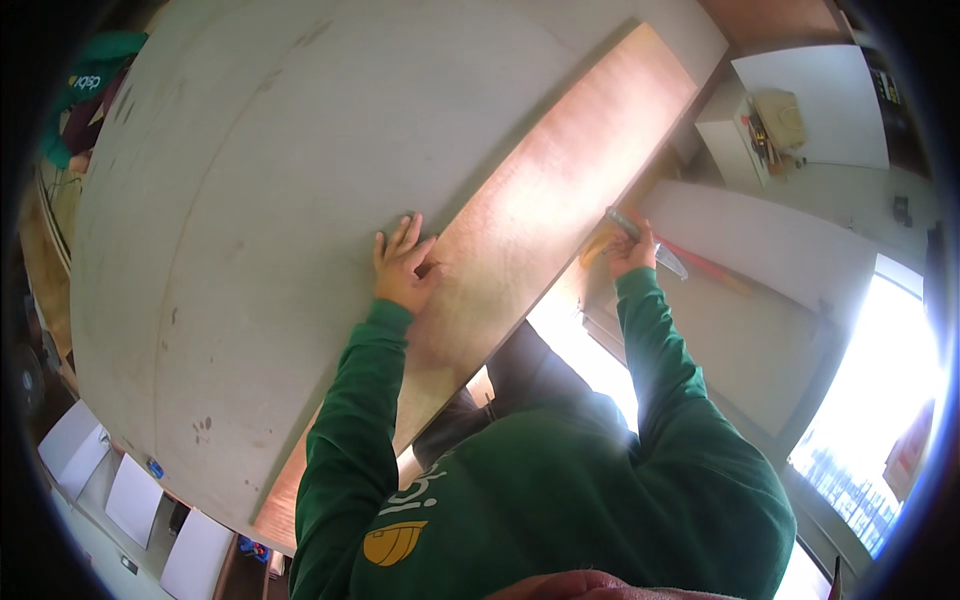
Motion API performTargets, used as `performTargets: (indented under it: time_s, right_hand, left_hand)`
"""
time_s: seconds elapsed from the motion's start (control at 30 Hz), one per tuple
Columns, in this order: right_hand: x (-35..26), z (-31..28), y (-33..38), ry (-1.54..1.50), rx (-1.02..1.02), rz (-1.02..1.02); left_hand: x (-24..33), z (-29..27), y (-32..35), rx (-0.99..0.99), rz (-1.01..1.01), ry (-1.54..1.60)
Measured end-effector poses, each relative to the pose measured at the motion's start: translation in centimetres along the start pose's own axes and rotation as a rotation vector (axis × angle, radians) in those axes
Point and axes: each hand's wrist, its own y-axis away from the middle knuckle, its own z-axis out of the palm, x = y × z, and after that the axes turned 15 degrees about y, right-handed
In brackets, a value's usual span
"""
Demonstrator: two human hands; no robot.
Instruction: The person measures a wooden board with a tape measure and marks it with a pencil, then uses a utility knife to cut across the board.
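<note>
Frame centre: left hand [405, 272], fingers apart, likely steadying long tan wooden board [565, 185]; right hand [632, 252] clamped on grey cylindrical tool [621, 221].

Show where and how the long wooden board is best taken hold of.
Probably grip the board by its long right edge, coming from the right, at two spread spots: it lies long and flat on the grey surface, and that edge borders open space.

Daylight is admitted by the blown-out window [870, 400] at right; the board [590, 150] is washed by glare, the right sleeve [668, 355] is hazed, and outer edges are bent and darkened.
</note>
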Motion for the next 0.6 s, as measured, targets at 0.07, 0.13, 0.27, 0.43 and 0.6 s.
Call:
performTargets:
  time_s: [0.07, 0.13, 0.27, 0.43, 0.6]
  right_hand:
    - [0.3, 0.3, 0.3, 0.0, -0.043, -0.012]
    - [0.3, 0.3, 0.6, -0.027, -0.085, -0.008]
    - [0.0, -1.2, -0.9, 0.0, -0.008, -0.038]
    - [0.5, -0.1, -0.5, 0.048, -0.012, -0.013]
    - [0.0, -0.3, -0.9, 0.021, -0.029, -0.035]
  left_hand:
    - [0.1, -0.1, 0.1, 0.002, -0.008, 0.015]
    - [0.2, -0.5, 0.2, 0.017, -0.029, 0.031]
    - [0.8, -0.5, -0.2, 0.012, -0.044, 0.041]
    - [0.5, -0.7, 0.2, 0.022, -0.06, 0.056]
    - [0.7, -0.6, 0.1, 0.029, -0.068, 0.082]
